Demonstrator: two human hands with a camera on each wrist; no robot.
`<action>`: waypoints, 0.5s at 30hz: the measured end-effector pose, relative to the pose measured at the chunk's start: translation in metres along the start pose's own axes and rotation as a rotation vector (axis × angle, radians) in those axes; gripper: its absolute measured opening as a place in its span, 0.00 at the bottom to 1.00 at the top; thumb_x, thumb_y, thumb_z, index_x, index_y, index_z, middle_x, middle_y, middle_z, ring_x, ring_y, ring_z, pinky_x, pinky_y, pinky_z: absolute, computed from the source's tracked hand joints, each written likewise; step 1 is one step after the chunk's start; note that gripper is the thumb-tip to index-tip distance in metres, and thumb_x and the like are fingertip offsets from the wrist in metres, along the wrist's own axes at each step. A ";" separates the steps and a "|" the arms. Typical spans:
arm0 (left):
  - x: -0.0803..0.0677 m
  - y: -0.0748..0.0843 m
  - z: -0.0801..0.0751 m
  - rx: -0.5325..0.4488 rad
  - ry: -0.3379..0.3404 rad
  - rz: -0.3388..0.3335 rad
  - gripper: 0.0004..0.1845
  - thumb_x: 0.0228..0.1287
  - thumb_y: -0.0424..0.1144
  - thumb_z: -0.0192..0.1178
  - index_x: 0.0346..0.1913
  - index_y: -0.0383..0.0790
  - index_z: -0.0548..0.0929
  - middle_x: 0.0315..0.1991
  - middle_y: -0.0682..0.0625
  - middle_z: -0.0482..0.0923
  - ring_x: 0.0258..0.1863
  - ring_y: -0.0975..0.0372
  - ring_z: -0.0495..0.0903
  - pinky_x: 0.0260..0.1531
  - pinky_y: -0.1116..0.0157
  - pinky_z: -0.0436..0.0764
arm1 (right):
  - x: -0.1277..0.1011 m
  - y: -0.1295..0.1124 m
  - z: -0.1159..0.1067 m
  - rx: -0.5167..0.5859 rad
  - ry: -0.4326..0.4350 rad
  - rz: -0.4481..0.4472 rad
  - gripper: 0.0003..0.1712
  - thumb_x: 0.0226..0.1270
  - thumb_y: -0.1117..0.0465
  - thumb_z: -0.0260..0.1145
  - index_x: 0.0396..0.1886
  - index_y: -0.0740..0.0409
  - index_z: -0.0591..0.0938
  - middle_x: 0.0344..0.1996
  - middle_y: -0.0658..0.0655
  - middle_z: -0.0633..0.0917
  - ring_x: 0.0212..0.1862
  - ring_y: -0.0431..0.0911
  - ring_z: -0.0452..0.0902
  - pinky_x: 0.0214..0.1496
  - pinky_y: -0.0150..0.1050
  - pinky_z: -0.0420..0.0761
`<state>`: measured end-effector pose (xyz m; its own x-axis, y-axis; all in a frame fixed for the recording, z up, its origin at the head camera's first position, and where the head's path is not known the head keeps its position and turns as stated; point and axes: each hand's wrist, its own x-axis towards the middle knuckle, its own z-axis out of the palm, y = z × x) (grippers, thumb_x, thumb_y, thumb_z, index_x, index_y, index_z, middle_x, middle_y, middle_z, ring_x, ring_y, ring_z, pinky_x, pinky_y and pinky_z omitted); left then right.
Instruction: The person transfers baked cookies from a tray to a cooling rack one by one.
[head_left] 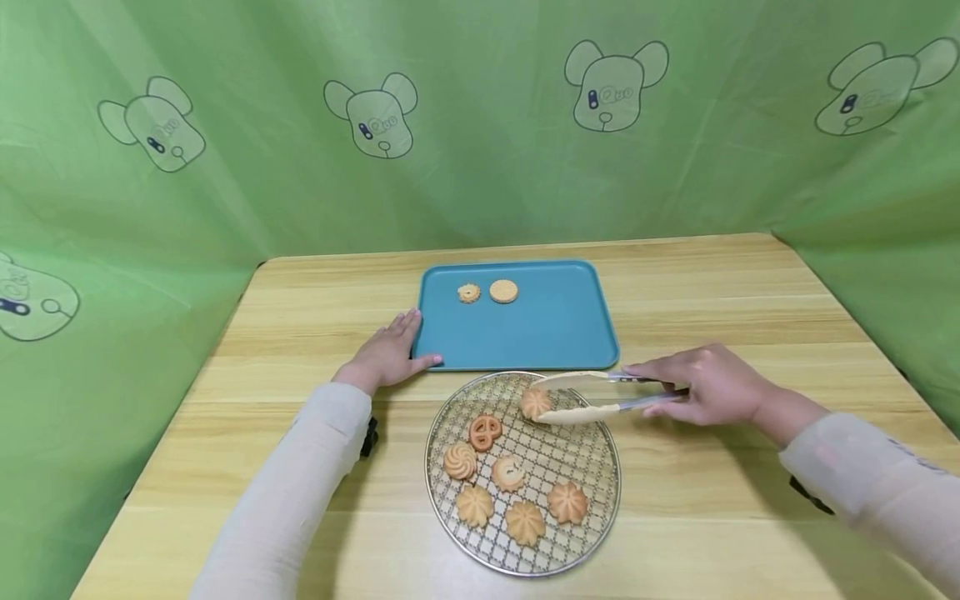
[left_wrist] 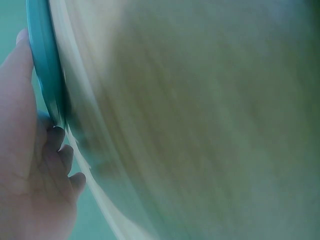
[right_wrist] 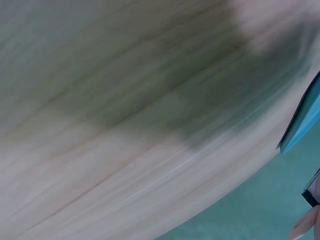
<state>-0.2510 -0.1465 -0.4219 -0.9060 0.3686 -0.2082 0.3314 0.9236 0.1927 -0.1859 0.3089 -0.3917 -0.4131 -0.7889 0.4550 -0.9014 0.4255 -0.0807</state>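
In the head view my left hand (head_left: 388, 354) rests at the left edge of a blue tray (head_left: 555, 329), thumb along its near left corner and fingers extended. The left wrist view shows the same hand (left_wrist: 35, 165) against the tray's rim (left_wrist: 46, 60). My right hand (head_left: 708, 387) grips a pair of tongs (head_left: 592, 413) with pale tips. Those tips lie on either side of a round fluted cookie (head_left: 536, 403) on a wire rack (head_left: 577, 454). At the right wrist view's edge only part of the right hand (right_wrist: 305, 225) shows.
Toward the tray's back lie a scalloped cookie (head_left: 468, 293) and a flat round biscuit (head_left: 503, 291). Also on the rack are a pretzel-shaped cookie (head_left: 485, 432), a swirled cookie (head_left: 460, 461) and several others. A green curtain (head_left: 480, 200) surrounds the wooden table (head_left: 315, 312).
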 end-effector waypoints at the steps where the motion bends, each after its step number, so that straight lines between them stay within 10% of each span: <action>1: 0.000 0.000 0.000 0.000 0.000 0.001 0.50 0.65 0.69 0.42 0.75 0.36 0.40 0.76 0.44 0.36 0.73 0.51 0.39 0.70 0.53 0.46 | -0.001 0.000 -0.001 0.011 -0.001 -0.009 0.33 0.47 0.44 0.76 0.51 0.56 0.84 0.33 0.54 0.88 0.25 0.35 0.79 0.24 0.30 0.80; 15: 0.000 0.001 -0.001 0.004 -0.009 -0.005 0.50 0.65 0.69 0.42 0.75 0.36 0.41 0.76 0.44 0.36 0.73 0.52 0.39 0.70 0.54 0.46 | -0.007 -0.006 -0.002 0.053 -0.020 -0.104 0.33 0.47 0.43 0.76 0.51 0.56 0.84 0.36 0.53 0.88 0.28 0.39 0.83 0.26 0.30 0.81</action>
<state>-0.2507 -0.1460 -0.4204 -0.9054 0.3647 -0.2173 0.3280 0.9259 0.1875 -0.1776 0.3127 -0.3922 -0.3194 -0.8365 0.4453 -0.9448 0.3175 -0.0813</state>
